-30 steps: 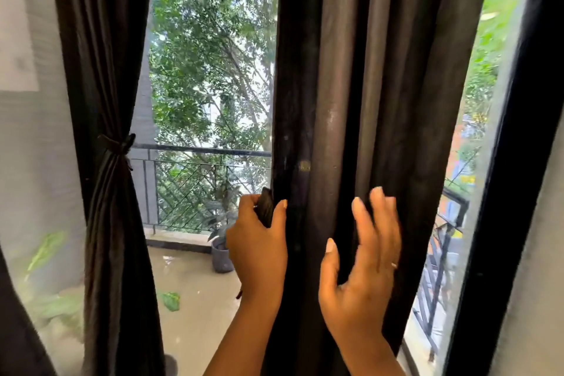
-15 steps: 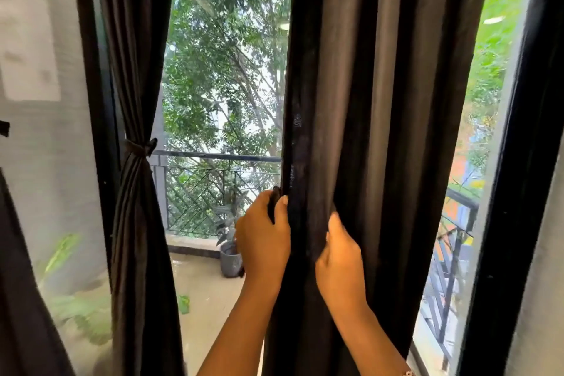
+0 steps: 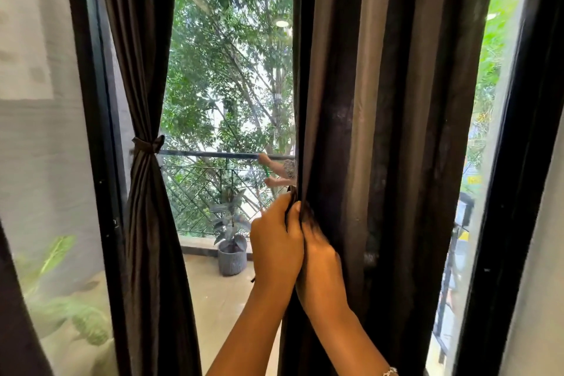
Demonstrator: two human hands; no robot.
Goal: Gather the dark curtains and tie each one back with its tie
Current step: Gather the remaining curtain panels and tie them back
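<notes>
Bright daylight pours in through the window (image 3: 232, 70), leaving the dark curtains (image 3: 396, 131) backlit and shadowy. The moving hands (image 3: 276, 241) look slightly blurred. Straight frame edges bow outward at the sides.

1. The person's left hand (image 3: 274, 243) and right hand (image 3: 323, 259) are bare, as are both forearms (image 3: 244, 330) down to the lower edge of the view.
2. A thin silvery bracelet (image 3: 390, 372) of small links or beads circles the right wrist, partly cut off.
</notes>
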